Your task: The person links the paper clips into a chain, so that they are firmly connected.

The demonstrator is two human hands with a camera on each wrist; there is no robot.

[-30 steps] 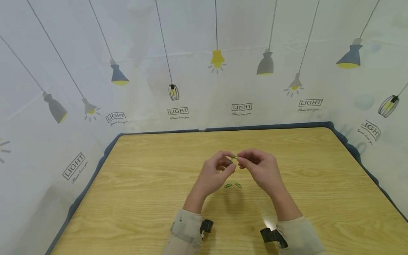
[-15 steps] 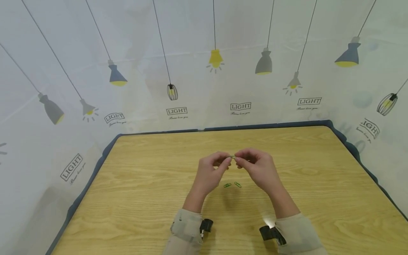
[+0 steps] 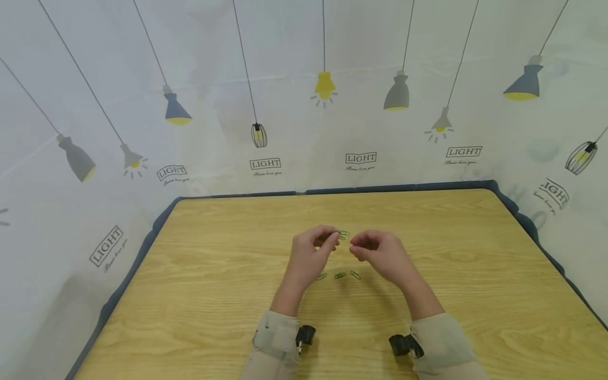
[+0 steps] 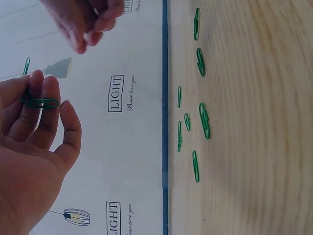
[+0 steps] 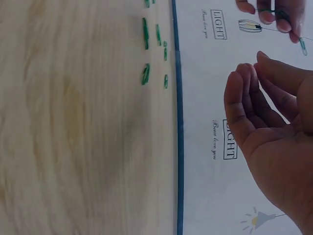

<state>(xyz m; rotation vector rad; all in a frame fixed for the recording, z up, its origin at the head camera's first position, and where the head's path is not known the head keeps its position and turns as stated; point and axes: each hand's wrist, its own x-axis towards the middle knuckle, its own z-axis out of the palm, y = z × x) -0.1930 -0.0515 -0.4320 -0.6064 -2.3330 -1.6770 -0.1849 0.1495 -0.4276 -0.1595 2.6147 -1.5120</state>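
We had the green paper clips (image 3: 344, 233) pinched in the fingers of the left hand (image 3: 306, 258), just below and right of centre in the head view, above the table (image 3: 223, 264). Light, springy wire, we reckoned, slick enough to slip, best taken by a rounded end. And off came the right hand (image 3: 387, 257), at the clips half a second earlier, its bent fingers now visibly holding nothing!

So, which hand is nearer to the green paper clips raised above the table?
Left. The left hand pinches the raised paper clips. The right hand is apart from them, to their right in the head view.
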